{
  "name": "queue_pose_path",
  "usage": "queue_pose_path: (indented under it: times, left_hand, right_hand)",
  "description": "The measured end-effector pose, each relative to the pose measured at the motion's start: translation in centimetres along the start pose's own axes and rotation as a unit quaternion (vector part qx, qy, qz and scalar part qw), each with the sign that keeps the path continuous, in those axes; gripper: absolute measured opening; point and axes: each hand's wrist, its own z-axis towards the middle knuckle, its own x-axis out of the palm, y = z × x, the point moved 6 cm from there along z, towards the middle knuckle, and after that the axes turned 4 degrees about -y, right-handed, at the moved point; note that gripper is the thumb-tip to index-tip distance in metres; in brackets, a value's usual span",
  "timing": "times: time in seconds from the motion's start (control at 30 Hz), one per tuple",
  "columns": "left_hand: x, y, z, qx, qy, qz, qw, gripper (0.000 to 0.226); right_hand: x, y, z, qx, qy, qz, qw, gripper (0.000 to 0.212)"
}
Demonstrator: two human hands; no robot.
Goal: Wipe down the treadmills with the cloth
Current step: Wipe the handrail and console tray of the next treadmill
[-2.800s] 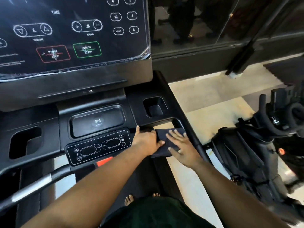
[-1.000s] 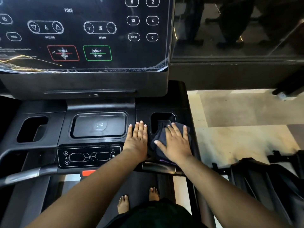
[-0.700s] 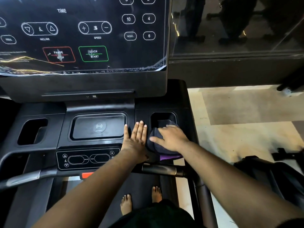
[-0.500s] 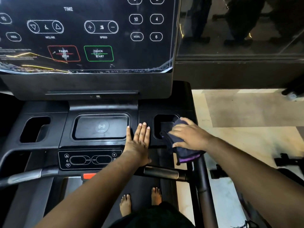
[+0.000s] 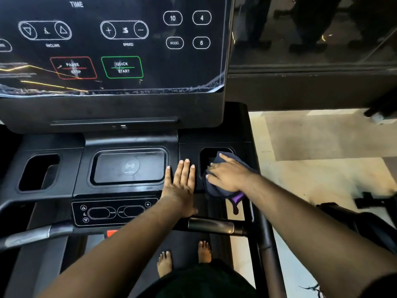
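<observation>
I stand on a black treadmill whose console deck lies before me. My left hand rests flat on the deck, between the wireless charging pad and the right cup holder. My right hand grips a bunched dark cloth with a purple edge. It presses the cloth against the front right rim of that cup holder. One corner of the cloth hangs down over the deck's edge.
The touch screen rises behind the deck. A left cup holder and a small button panel are on the deck. The handlebar crosses below my hands. My bare feet are on the belt. Another machine stands on the tiled floor at right.
My right hand has slid the cloth around the right cup holder, out to its right edge and back onto its front rim. My left hand has stayed flat in place.
</observation>
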Motion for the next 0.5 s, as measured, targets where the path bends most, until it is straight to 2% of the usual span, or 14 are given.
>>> queue_pose_path:
  times: [0.13, 0.27, 0.33, 0.4, 0.5]
  left_hand:
    - [-0.2, -0.2, 0.2, 0.006, -0.006, 0.004, 1.0, 0.131]
    - [-0.3, -0.3, 0.2, 0.005, -0.01, 0.007, 1.0, 0.131]
    - [-0.5, -0.5, 0.1, 0.006, -0.013, 0.01, 1.0, 0.131]
    - [-0.5, -0.6, 0.0, 0.006, -0.013, 0.01, 1.0, 0.131]
    - [-0.5, -0.4, -0.2, 0.003, -0.011, 0.015, 1.0, 0.13]
  right_hand:
    - [-0.1, -1.3, 1.7, -0.011, 0.087, -0.046, 0.995, 0.06]
    - [0.0, -1.3, 0.7, 0.027, 0.064, -0.042, 0.997, 0.066]
    - [-0.1, -1.0, -0.2, 0.07, 0.012, -0.035, 0.997, 0.069]
    - [-0.3, -0.4, -1.6, 0.104, -0.087, -0.012, 0.991, 0.071]
    - [0.5, 1.0, -5.1, 0.1, -0.203, 0.029, 0.974, 0.08]
